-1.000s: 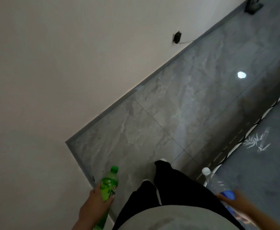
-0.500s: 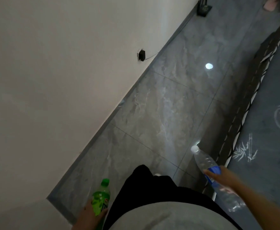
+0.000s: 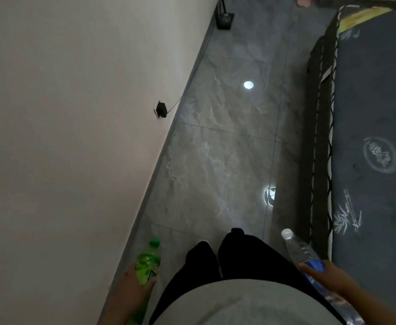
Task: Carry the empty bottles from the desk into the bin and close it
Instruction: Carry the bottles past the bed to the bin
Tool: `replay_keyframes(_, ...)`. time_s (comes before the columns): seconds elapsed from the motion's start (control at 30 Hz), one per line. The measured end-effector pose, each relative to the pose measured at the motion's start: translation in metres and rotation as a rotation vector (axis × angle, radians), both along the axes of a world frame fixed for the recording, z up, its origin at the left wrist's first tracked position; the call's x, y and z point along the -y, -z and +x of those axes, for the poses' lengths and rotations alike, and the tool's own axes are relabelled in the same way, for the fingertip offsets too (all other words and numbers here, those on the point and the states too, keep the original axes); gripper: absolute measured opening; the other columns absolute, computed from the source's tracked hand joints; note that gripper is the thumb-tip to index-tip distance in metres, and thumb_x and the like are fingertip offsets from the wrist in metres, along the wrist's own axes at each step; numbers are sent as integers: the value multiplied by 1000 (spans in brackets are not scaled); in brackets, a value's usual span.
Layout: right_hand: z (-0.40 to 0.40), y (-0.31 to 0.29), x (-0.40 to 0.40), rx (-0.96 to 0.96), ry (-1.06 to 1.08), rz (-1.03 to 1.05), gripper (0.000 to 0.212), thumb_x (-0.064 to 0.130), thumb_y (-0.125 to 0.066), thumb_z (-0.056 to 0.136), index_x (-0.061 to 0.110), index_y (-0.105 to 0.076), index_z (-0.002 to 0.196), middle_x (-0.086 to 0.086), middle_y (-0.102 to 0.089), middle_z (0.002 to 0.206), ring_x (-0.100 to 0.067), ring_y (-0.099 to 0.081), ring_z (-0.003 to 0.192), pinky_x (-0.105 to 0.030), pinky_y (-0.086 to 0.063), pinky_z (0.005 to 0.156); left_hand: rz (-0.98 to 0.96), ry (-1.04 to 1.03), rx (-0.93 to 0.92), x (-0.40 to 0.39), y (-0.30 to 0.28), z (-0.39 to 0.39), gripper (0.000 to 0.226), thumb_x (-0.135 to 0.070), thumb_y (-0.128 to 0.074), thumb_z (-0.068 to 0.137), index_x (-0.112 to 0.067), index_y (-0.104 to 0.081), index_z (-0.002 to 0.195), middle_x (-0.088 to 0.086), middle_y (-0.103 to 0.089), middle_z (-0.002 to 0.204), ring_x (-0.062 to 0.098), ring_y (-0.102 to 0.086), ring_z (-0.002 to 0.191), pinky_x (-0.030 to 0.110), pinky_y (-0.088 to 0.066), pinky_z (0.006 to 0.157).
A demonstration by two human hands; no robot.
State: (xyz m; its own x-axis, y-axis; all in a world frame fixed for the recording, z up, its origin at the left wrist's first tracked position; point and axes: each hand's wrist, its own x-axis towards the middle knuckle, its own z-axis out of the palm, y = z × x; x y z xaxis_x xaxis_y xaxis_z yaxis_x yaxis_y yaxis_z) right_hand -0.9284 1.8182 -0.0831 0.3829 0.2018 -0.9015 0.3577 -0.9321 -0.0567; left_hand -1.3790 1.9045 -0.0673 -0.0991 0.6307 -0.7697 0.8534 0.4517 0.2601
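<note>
My left hand (image 3: 136, 287) is wrapped around a green soda bottle (image 3: 148, 261) with a green cap, low at the bottom left beside the wall. On the bottom right, my right hand (image 3: 328, 276) grips a clear plastic water bottle (image 3: 300, 250) with a white cap and a blue label, its neck pointing up and forward. Between the two hands are my black trousers and grey shirt. No bin and no desk are in view.
A pale wall (image 3: 75, 137) runs along the left with a black plug and cable (image 3: 161, 110) low on it. Grey marble floor tiles (image 3: 215, 160) stretch ahead. A dark patterned mattress (image 3: 370, 137) lies on the right. A small black object (image 3: 225, 18) stands by the far wall.
The view has swung right and forward along the wall: the plug has slid down and left, and the mattress now fills the right side. Both hands still hold their bottles.
</note>
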Motion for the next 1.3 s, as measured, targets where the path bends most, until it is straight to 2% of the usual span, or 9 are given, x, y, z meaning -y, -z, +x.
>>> replay_keyframes(0.27,36,15,-49,-18,247,-31,68,42,-68,79,-4,-52,126,-25,-58,125,-36,-57,114,-40,-42,102,34,208,-26,-165,4,66,78,-55,-61,76,-17,-31,138,13,-53,128,31,-57,111,42,-49,93)
replay_keyframes(0.4,65,13,-108,-19,228,13,70,51,-62,80,-4,-53,123,-24,-60,122,-35,-59,110,-37,-44,96,42,185,15,-218,10,103,77,-47,-64,78,-13,-31,139,16,-52,131,31,-55,115,41,-46,98)
replay_keyframes(0.53,94,-2,-180,-14,200,87,78,53,-58,82,-1,-38,135,-23,-52,132,-35,-54,117,-42,-41,100,15,175,3,-257,14,120,71,-41,-67,78,-12,-36,135,16,-56,126,30,-55,112,38,-46,96)
replay_keyframes(0.73,124,-11,-280,-19,181,156,76,50,-57,84,2,-33,137,-22,-51,131,-34,-54,115,-42,-44,96,-76,69,-100,-323,20,134,79,-41,-75,70,-9,-39,134,20,-54,128,31,-53,116,32,-43,94)
replay_keyframes(0.87,139,-4,-329,-20,196,140,78,51,-56,84,1,-31,138,-22,-50,132,-33,-54,115,-41,-44,97,-50,73,-179,-386,29,157,71,-36,-74,72,-8,-45,130,22,-53,128,32,-54,115,33,-41,97)
replay_keyframes(1.0,157,3,-360,-37,274,59,81,53,-58,82,0,-33,137,-21,-51,131,-33,-55,113,-41,-44,97,-52,152,-118,-464,26,194,60,-35,-66,79,-5,-45,127,22,-54,126,32,-55,111,33,-40,94)
replay_keyframes(1.1,168,5,-376,-26,343,13,78,55,-58,81,-1,-40,133,-18,-57,119,-26,-58,97,-34,-45,86,-70,282,-69,-527,15,225,68,-46,-64,77,-12,-40,131,15,-55,125,28,-56,108,33,-44,94)
replay_keyframes(1.17,179,5,-386,-26,351,4,76,56,-58,81,-1,-43,129,-18,-59,117,-24,-56,90,-31,-44,82,-61,365,-52,-565,10,244,72,-49,-63,78,-13,-35,133,15,-55,123,28,-56,108,40,-46,96)
replay_keyframes(1.3,208,11,-413,-13,434,-28,72,53,-62,79,-1,-48,125,-19,-61,115,-29,-60,100,-37,-47,94,4,427,-21,-628,2,295,73,-50,-62,78,-15,-34,136,13,-55,121,27,-58,107,44,-48,95)
